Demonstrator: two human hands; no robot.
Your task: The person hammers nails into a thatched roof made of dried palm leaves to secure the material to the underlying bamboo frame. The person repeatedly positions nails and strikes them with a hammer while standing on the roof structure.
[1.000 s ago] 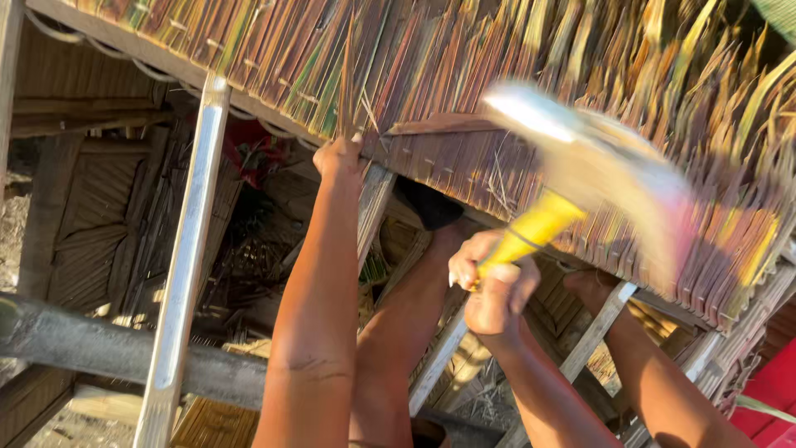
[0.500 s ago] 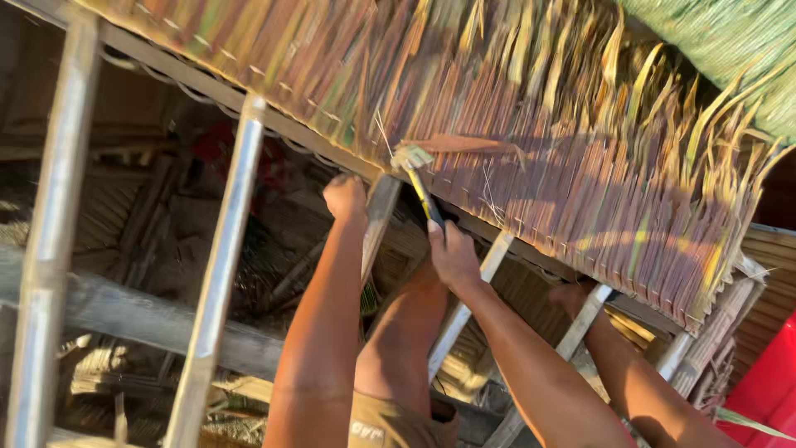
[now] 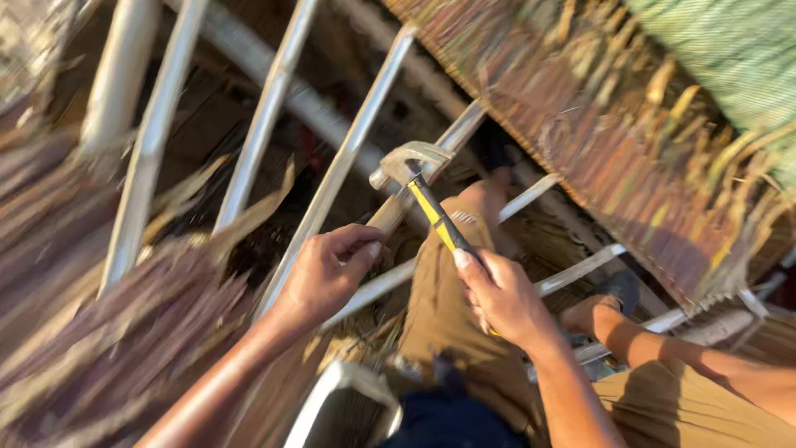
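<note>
- Around the yellow-and-black handle of a claw hammer, the right hand has its grip clamped, low on the shaft.
- Above that grip, the hammer's steel head touches a pale roof batten.
- Left of it, the left hand has its grip curled shut on the same batten, just below the hammer head.
- Up and right of both grips lies a thatch panel of dried leaves.
- Below the grips show the person's khaki shorts and a bare foot on a lower batten.

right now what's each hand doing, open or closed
Left hand: closed around a pale roof batten.
Right hand: closed on the claw hammer, gripping its yellow-and-black handle.
</note>
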